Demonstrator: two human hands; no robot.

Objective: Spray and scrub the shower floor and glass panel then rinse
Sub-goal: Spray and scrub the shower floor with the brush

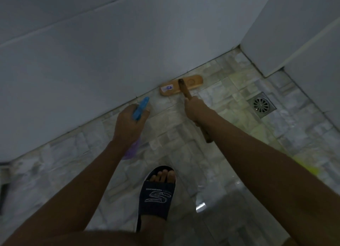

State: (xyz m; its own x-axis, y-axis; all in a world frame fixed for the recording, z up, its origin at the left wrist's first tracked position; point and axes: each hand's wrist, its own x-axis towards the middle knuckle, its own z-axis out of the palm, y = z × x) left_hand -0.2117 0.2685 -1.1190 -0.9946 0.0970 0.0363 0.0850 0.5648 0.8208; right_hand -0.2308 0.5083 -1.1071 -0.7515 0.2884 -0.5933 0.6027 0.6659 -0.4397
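Markings: the dark navy slide sandal [156, 196] on the one visible foot bore a large white outlined S logo and a line of small white print, too small to read. The wooden brush head [181, 85] carried a white sticker with blue print, blurred beyond reading.

Left hand: the left hand [129, 123] was closed around a spray bottle with a bright blue nozzle and translucent purple body [140, 107], fingers wrapped at the neck, the nozzle aimed at the foot of the wall. Most of the purple body was hidden behind the hand and wrist.

Right hand: the right hand [195, 109] gripped the brown wooden handle [185, 91] of the flat tan scrubbing brush, fingers closed tight around it. The handle's end showed below the forearm.

Task item location: the brush head lay on the pale mottled stone-pattern floor tiles [165, 148], its long edge against the junction with the plain white wall [110, 52].

Obscured: the bristles were not visible. A dark object at the left frame edge was cut off and unidentifiable. A yellow-green patch beside the right forearm was blurred.

Edges and clearance: a square metal floor drain [262, 105] sat near the right-hand wall corner, apart from the brush. Open floor lay between brush, drain and sandal.
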